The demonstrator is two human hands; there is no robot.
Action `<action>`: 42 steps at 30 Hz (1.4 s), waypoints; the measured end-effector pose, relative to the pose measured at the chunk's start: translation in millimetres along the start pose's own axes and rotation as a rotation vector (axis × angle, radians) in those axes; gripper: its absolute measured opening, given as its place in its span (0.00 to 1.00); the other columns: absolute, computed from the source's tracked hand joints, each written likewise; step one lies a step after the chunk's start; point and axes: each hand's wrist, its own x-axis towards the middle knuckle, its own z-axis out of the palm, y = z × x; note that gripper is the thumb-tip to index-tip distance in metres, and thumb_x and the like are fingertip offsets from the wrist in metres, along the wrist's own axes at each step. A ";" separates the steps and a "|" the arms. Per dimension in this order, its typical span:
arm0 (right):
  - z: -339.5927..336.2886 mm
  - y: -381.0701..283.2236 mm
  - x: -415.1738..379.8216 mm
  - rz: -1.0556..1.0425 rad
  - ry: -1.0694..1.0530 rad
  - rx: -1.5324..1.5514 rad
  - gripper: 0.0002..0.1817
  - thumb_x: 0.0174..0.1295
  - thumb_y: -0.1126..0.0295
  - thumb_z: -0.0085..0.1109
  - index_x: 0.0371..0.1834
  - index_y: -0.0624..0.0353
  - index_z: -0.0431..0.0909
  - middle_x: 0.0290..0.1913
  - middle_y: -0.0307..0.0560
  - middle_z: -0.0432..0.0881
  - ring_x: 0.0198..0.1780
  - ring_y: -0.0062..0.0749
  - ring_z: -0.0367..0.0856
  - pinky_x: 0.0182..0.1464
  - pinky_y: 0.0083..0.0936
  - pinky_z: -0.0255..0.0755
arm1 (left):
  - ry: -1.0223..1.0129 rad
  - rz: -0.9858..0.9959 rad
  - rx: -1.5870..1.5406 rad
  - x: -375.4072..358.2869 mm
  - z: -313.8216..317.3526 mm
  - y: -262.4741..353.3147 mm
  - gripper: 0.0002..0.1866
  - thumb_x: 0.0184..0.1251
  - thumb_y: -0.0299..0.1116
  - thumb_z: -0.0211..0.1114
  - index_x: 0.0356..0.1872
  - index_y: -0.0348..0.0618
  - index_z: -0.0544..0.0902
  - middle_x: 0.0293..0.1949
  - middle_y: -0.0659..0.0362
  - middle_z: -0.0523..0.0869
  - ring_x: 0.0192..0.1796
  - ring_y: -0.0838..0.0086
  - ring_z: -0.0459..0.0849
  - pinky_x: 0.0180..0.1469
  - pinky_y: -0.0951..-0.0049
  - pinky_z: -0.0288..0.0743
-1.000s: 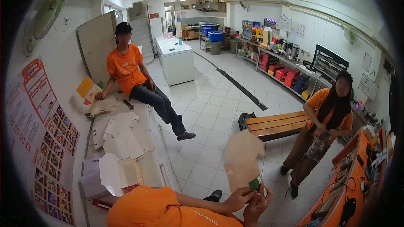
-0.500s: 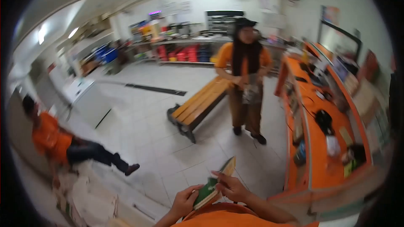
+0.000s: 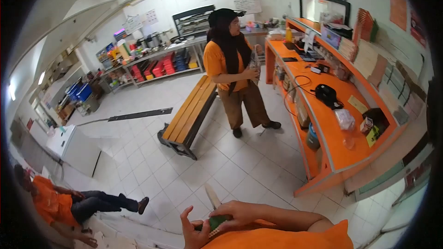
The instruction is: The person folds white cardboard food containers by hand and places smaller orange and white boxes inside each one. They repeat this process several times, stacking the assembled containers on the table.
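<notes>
Holding the green carton piece (image 3: 218, 222) low in front of your orange shirt (image 3: 281, 240), your two hands meet at the near middle of the scene. Your right hand (image 3: 237, 214) lies over its right side, palm down, with the fingers curled narrowly onto it. Your left hand (image 3: 196, 233) grips its left end, one finger raised clear and the others partly hidden. A pale flap (image 3: 212, 197) points up and away from you just beyond your right fingers, over the tiled floor (image 3: 175, 180); you cannot tell exactly how it joins the green part.

On your right runs the orange counter (image 3: 308, 71). A black item (image 3: 326, 96) rests on it, with a thin dark cable (image 3: 287, 99) looping to its left. Nearer you are a clear plastic-wrapped pack (image 3: 344, 119) and a small box (image 3: 366, 125), and a yellow bottle (image 3: 289, 34) stands at the far end. Between the counter and the wooden bench (image 3: 187, 113), a standing person (image 3: 227, 64) holds a clear plastic item (image 3: 255, 64) and faces right. At near left, another person (image 3: 53, 203) in orange has legs stretched toward the middle, with the white chest freezer (image 3: 76, 150) beyond.
</notes>
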 end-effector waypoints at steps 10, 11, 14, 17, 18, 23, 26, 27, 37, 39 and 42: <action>-22.5 -13.9 -29.9 0.065 0.681 0.424 0.34 0.59 0.63 0.79 0.65 0.66 0.75 0.47 0.47 0.86 0.42 0.29 0.86 0.41 0.25 0.82 | 0.392 0.553 0.413 49.8 -9.7 3.8 0.49 0.74 0.59 0.63 0.81 0.40 0.49 0.75 0.45 0.67 0.78 0.59 0.65 0.73 0.48 0.59; -28.5 -17.7 -37.1 0.122 0.712 0.694 0.34 0.60 0.61 0.79 0.65 0.67 0.75 0.49 0.46 0.86 0.43 0.25 0.85 0.40 0.24 0.81 | 0.482 0.641 0.392 52.8 -6.5 3.5 0.44 0.76 0.54 0.63 0.80 0.38 0.55 0.73 0.45 0.72 0.75 0.58 0.71 0.73 0.49 0.64; -27.1 2.3 -44.9 0.129 0.736 0.922 0.33 0.67 0.57 0.73 0.67 0.67 0.74 0.47 0.42 0.85 0.38 0.20 0.81 0.36 0.22 0.78 | 0.143 0.469 -0.011 56.5 -15.5 16.4 0.27 0.75 0.27 0.66 0.72 0.42 0.69 0.43 0.55 0.89 0.47 0.71 0.87 0.47 0.73 0.80; -20.9 18.4 -47.8 0.144 0.815 1.222 0.30 0.72 0.55 0.67 0.67 0.65 0.74 0.46 0.41 0.84 0.39 0.20 0.81 0.40 0.24 0.78 | -0.011 0.054 -0.314 60.4 -33.9 -28.3 0.27 0.75 0.27 0.66 0.71 0.35 0.71 0.53 0.52 0.87 0.54 0.67 0.86 0.55 0.70 0.80; -18.3 26.5 -47.2 0.123 0.813 1.300 0.27 0.73 0.57 0.66 0.66 0.64 0.74 0.48 0.44 0.83 0.41 0.22 0.81 0.42 0.24 0.79 | -0.017 0.045 -0.311 59.6 -31.5 -25.2 0.27 0.75 0.27 0.66 0.71 0.35 0.71 0.53 0.52 0.87 0.54 0.67 0.86 0.55 0.70 0.80; 2.8 -0.4 -26.1 0.015 1.299 0.593 0.20 0.72 0.62 0.67 0.61 0.59 0.75 0.59 0.51 0.78 0.50 0.36 0.81 0.56 0.31 0.78 | 0.040 0.043 -0.500 71.0 6.1 9.3 0.15 0.80 0.31 0.58 0.60 0.33 0.77 0.54 0.51 0.87 0.51 0.64 0.90 0.52 0.61 0.87; -22.6 -48.4 -31.7 -0.277 0.668 -0.271 0.18 0.66 0.69 0.71 0.54 0.56 0.73 0.64 0.54 0.74 0.61 0.49 0.78 0.68 0.41 0.72 | 0.009 0.005 -0.490 68.4 32.6 38.0 0.14 0.79 0.28 0.55 0.60 0.34 0.73 0.53 0.50 0.85 0.49 0.66 0.89 0.43 0.67 0.91; -1.0 -15.9 -12.3 -0.419 0.730 -0.366 0.18 0.65 0.71 0.71 0.52 0.55 0.72 0.65 0.55 0.74 0.65 0.53 0.76 0.71 0.43 0.69 | 0.039 -0.012 -0.507 65.9 40.4 44.2 0.15 0.78 0.25 0.54 0.61 0.35 0.72 0.52 0.50 0.84 0.47 0.68 0.90 0.37 0.72 0.93; 3.2 -23.8 16.3 -0.220 0.989 0.562 0.09 0.71 0.69 0.67 0.49 0.57 0.78 0.57 0.50 0.83 0.63 0.42 0.82 0.66 0.33 0.77 | 0.123 0.090 -0.618 83.1 46.7 25.2 0.18 0.78 0.26 0.63 0.64 0.34 0.73 0.57 0.50 0.83 0.58 0.63 0.86 0.61 0.63 0.83; -3.1 -13.5 24.0 -0.406 1.004 0.341 0.06 0.70 0.71 0.68 0.46 0.58 0.83 0.61 0.51 0.84 0.64 0.39 0.82 0.62 0.31 0.80 | 0.185 0.321 -0.410 79.5 58.3 6.4 0.15 0.81 0.31 0.60 0.62 0.35 0.75 0.57 0.51 0.83 0.58 0.64 0.86 0.61 0.62 0.83; -9.3 -13.5 21.3 -0.434 0.941 -0.070 0.06 0.68 0.67 0.70 0.43 0.54 0.89 0.59 0.42 0.86 0.68 0.41 0.77 0.70 0.45 0.71 | 0.245 0.349 -0.196 77.9 41.0 -20.2 0.14 0.84 0.36 0.56 0.59 0.36 0.77 0.58 0.51 0.83 0.58 0.66 0.85 0.60 0.65 0.83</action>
